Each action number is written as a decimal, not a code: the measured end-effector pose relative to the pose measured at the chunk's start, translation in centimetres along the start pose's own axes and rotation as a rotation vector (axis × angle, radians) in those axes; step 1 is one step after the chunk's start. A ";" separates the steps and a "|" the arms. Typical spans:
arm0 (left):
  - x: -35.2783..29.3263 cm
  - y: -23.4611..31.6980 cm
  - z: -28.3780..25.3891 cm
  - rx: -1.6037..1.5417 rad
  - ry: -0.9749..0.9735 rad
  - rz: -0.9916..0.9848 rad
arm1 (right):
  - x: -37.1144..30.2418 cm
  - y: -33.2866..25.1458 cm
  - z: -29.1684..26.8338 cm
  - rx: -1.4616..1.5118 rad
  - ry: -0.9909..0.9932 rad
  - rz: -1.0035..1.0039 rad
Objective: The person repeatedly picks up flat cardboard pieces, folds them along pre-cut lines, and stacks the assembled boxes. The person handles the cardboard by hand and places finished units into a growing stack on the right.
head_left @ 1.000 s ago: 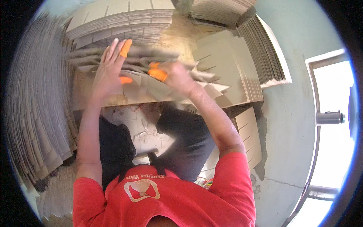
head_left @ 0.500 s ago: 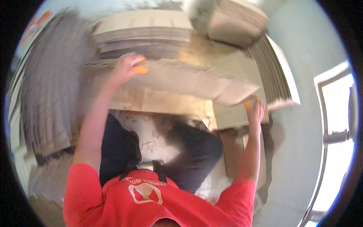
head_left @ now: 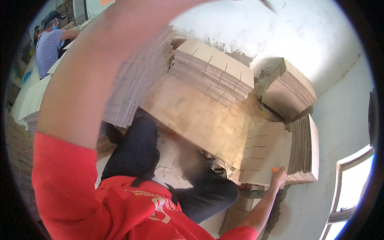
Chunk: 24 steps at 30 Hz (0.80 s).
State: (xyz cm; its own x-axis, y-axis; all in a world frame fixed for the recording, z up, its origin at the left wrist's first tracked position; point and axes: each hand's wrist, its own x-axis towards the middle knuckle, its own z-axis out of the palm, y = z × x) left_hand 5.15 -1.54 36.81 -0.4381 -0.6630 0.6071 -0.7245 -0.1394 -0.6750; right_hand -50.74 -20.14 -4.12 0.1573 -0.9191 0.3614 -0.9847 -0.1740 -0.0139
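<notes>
My right hand (head_left: 280,176) is at the near right corner of a slotted cardboard sheet (head_left: 262,148), its fingers closed on the edge. Orange covers show on its fingers. That sheet lies on others at the right end of a tan board (head_left: 192,112), beside an upright bundle of cardboard (head_left: 302,148). My left arm is raised across the upper left, its forearm blurred and running out at the top edge. The left hand itself is out of the picture.
Slotted cardboard is stacked (head_left: 214,74) at the board's back, with another bundle (head_left: 290,88) at the back right corner. More cardboard (head_left: 132,88) stands left, partly behind my arm. A person in a patterned shirt (head_left: 50,52) sits far left. A window (head_left: 352,184) is at right.
The long cardboard piece that both hands held over the board is gone from there. My left arm has swung up and out of view; the view has turned, showing another person at left.
</notes>
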 end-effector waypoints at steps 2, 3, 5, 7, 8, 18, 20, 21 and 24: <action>-7.6 -7.4 7.8 0.097 0.119 -0.086 | -0.3 -0.2 -0.9 0.066 -0.002 0.024; -11.5 -9.8 9.5 0.116 0.209 -0.114 | -0.3 0.6 -0.6 0.134 0.026 0.034; -16.8 -9.3 8.3 0.181 -0.303 -0.500 | -1.1 1.6 -1.0 0.200 0.110 0.069; -23.2 -13.2 7.8 0.331 -0.271 -0.362 | -1.4 -0.9 -1.5 0.280 0.188 0.076; -24.7 -12.4 8.4 0.372 -0.339 -0.471 | -1.5 -0.5 -1.4 0.434 0.269 0.054; -17.3 -6.4 8.1 0.227 -0.705 -0.801 | -2.8 -11.8 -8.6 1.351 0.597 0.161; -14.9 -4.0 9.5 0.052 -0.538 -0.835 | -2.6 -13.8 -9.3 1.513 0.638 0.189; -13.7 -3.0 10.3 -0.040 -0.453 -0.848 | -1.7 -12.8 -6.9 1.410 0.570 0.187; -14.0 -1.6 22.0 -0.235 -0.292 -0.602 | 0.6 -14.0 -2.9 1.285 0.477 0.120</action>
State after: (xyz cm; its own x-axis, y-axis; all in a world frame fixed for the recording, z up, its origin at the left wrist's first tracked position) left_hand 24.11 -8.19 20.16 0.2115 -0.6953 0.6869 -0.9061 -0.4029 -0.1288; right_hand -37.08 -17.22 -0.95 -0.2209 -0.7875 0.5754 -0.1876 -0.5446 -0.8174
